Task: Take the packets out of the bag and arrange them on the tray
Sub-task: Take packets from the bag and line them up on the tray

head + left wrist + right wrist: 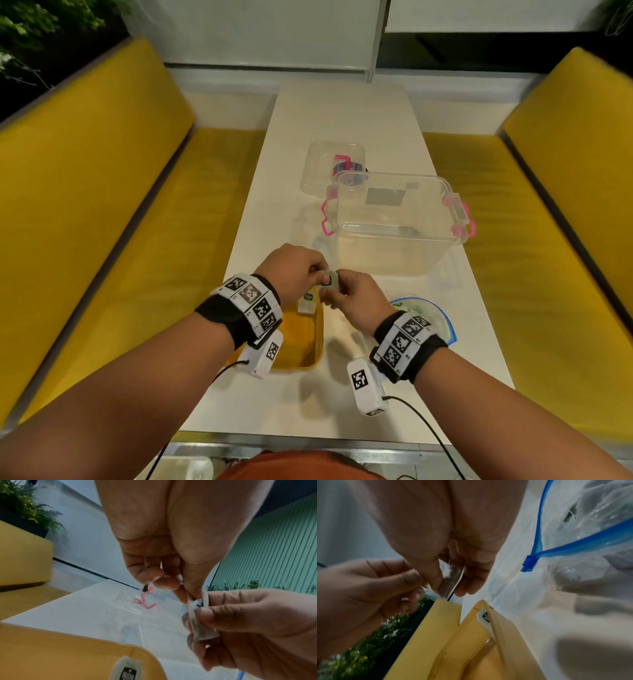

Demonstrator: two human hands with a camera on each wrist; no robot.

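White table (342, 113): both hands pinch one packet (329, 281) above yellow tray (317, 346), long axis near-upright.

Lighting: soft, even, overhead; faint shadows on white table (342, 113). Head view: sharp centre, wide-angle bending at edges. Wrist views: dimmer, motion-blurred, close surfaces out of focus.

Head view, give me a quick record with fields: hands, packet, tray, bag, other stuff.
hands: left hand and right hand both pinch one packet
packet: held packet above the tray's far end
tray: yellow tray, one packet lying in it
bag: zip bag, open, right of tray
other: clear box; lid behind it
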